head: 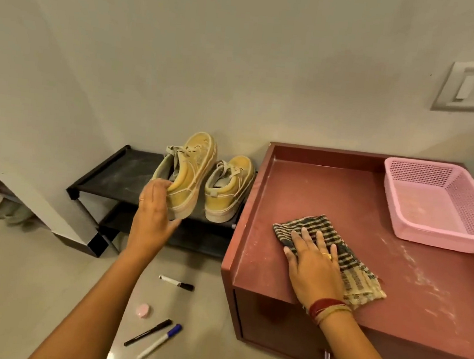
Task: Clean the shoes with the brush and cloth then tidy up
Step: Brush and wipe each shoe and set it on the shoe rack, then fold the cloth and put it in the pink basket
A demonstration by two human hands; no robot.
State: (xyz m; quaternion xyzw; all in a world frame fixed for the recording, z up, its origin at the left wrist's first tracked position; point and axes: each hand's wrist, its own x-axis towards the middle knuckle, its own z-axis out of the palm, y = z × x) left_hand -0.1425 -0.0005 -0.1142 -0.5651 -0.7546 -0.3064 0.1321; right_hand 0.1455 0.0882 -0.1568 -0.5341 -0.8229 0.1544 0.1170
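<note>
Yellow shoes, both on the top shelf of the black shoe rack point(119, 173). Far shoe point(228, 190) stands flat at the rack's right edge, just beside the maroon cabinet. Tilted shoe point(192, 171) is tipped up on its heel, toe toward the wall. Left hand point(153, 217) clamps that heel, thumb at the collar and fingers under the sole.

Right hand point(314, 263) lies flat with fingers spread, pressing the checked cloth point(313, 222) onto the surface point(396, 269) near its front-left corner. It is not gripping the cloth. The two hands are well apart. Pink basket point(417, 236) sits at the surface's back-right corner. No brush in view.

Progress, as a judgement: late or very early, and I cannot tell which from one look. Shoes on the rack with the cloth on the surface reads like putting away. But both shoes look grubby, with pale smears on the uppers (could be wear), and white dusty streaks mark the surface.

Left to do, likely: set the tilted shoe square beside the far shoe, wipe the surface and stow the cloth. Three markers point(176, 282) and a small pink cap point(143, 310) lie on the floor in front of the cabinet.
</note>
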